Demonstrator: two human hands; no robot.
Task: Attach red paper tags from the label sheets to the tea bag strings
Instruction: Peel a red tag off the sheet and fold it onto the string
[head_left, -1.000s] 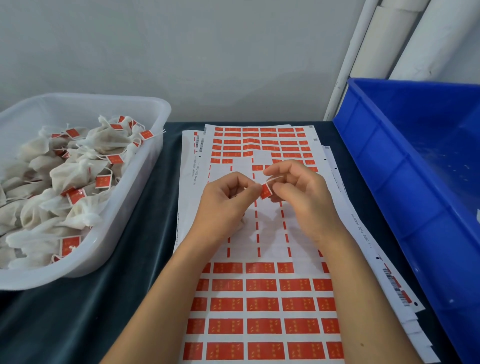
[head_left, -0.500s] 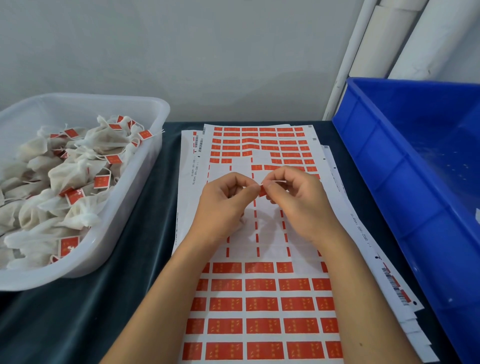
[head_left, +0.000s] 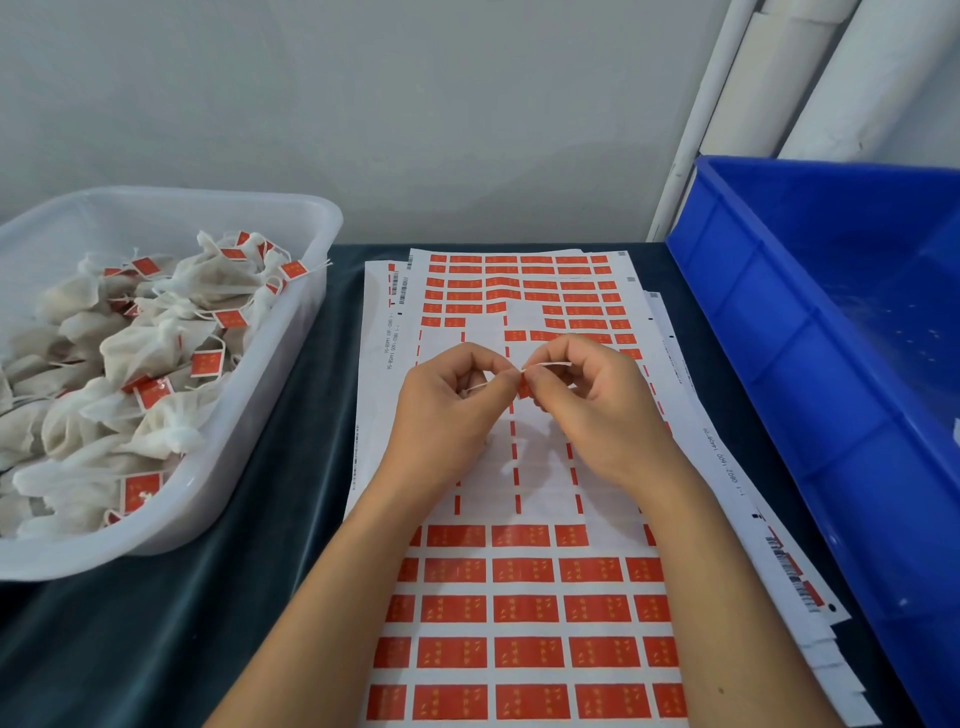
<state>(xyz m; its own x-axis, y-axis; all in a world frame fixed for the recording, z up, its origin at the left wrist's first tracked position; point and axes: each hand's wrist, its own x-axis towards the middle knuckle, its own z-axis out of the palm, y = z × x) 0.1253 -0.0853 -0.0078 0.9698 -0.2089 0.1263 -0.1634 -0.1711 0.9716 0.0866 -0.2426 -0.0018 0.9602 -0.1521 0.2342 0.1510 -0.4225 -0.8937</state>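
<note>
Red tag: pinched between the fingertips of both hands, held above the bare middle of the top label sheet; half a second ago it sat slightly higher between the fingers, and a second ago it showed more of its red face, turned toward the camera.
String: thin white thread running from the tag rightward across the right hand's fingers; a short piece also shows inside the left hand's curl. It reads straighter and more stretched than a second ago.
Left hand: fingers curled, thumb and forefinger gripping the tag from the left; about where it was before.
Right hand: fingers curled, pinching the tag and the string from the right; it has shifted slightly nearer the left hand since a second ago.
Label sheet: flat on the counter directly beneath the tag, rows of red labels near and far, peeled blank patch under the hands; unchanged.
Counter: dark cloth-covered surface.
White bin: left of the label sheet, heaped with tea bags already carrying red tags; unchanged.
Blue crate: right of the label sheet, in the same place.
</note>
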